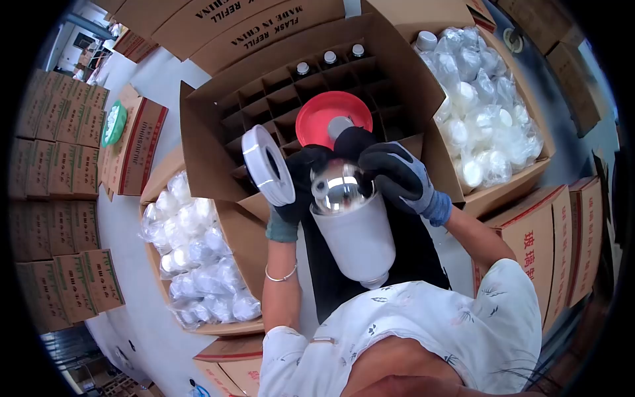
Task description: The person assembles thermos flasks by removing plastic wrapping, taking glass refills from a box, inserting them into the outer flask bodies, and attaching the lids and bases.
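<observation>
Left hand (302, 192) half-hidden by white ring (258, 153), grip unclear; right hand (401, 173) curls round flask (344, 189).

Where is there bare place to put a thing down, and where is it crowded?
Bare floor shows between the stacked cartons and left bag box; more between the bowl's carton and divided box. It is crowded in both bag boxes, the right one too, and around the flask, between left hand and right hand.

head cam | left hand (303, 188) and right hand (401, 177) gloved, both on a shiny silver flask (342, 188) in a white shell (356, 241) | tape-like white roll (280, 169) by the left | red dish (311, 109), 12 o'clock | green bowl (120, 126), 10ish
</observation>
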The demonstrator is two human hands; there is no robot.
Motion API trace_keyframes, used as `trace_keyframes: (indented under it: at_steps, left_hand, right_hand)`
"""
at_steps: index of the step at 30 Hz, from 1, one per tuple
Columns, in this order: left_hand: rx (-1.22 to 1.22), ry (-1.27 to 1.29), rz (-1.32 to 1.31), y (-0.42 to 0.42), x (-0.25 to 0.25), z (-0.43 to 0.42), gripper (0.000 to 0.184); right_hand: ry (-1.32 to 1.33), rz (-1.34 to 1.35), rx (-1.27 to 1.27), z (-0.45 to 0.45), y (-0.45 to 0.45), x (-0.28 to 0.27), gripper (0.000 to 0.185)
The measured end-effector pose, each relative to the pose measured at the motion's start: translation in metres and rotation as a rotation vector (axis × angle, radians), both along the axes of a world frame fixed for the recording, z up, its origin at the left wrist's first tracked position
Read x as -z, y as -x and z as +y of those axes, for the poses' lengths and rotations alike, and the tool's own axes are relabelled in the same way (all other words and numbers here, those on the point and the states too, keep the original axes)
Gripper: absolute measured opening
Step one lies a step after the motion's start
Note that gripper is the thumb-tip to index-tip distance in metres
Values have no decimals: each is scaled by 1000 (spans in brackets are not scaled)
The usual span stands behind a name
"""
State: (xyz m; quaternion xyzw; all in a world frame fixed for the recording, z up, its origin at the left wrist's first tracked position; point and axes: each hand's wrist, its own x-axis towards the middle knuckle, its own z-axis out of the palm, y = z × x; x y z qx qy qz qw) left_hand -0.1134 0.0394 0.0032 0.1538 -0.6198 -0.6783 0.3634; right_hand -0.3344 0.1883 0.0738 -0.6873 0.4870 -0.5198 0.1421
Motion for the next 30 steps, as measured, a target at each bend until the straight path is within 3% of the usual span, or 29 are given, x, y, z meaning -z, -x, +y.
trace_keyframes:
  at_steps: [1,2,3,5,7,10,11,13,14,15,17,19,21,23,26,28,30]
  left_hand:
    - [41,-74,91,-2,-2,2,37]
    - [-119,312,-270,-6,-8,-10,37]
    - [-150,-190,-45,-6,-11,-12,35]
    - [-192,-815,295,-5,17,-67,44]
    - [-414,-701,-7,17,14,-86,55]
    - [-448,-532,-356,28,118,-167,55]
    - [-510,-410,-467,37,120,-164,62]
    - [-459,-447,-415,51,115,-150,62]
    - [-414,-205,-582,49,138,-164,56]
    - [-396,-33,-836,52,81,-135,54]
    - [-471,388,-691,57,23,-93,47]
    - [-101,123,-355,46,-41,-44,41]
    - [255,200,-371,26,-88,-2,35]
    - [529,420,-504,22,-107,24,42]
    - [434,335,-658,7,-106,35,44]
    - [398,438,-657,-6,-105,37,46]
    - [285,271,-610,-43,-103,53,50]
  right_hand:
    - [-16,-75,6,4,-5,2,33]
    - [-23,-104,45,7,-9,1,28]
    - [-36,-137,19,11,-11,-4,28]
    - [-58,-191,-33,17,-13,-22,27]
    - [37,-69,-156,32,-15,-59,27]
    - [133,22,-330,66,-31,-100,31]
    - [157,28,-377,77,-40,-106,32]
    - [180,26,-438,91,-55,-109,34]
    - [185,24,-459,93,-66,-104,35]
    - [182,28,-475,92,-74,-98,37]
    - [182,57,-492,85,-98,-73,39]
    - [185,73,-503,81,-100,-66,41]
    - [195,61,-490,82,-82,-78,44]
    - [199,56,-484,85,-76,-86,46]
    - [187,119,-507,83,-100,-56,50]
    - [185,165,-506,84,-102,-30,52]
    - [210,192,-426,84,-77,1,55]
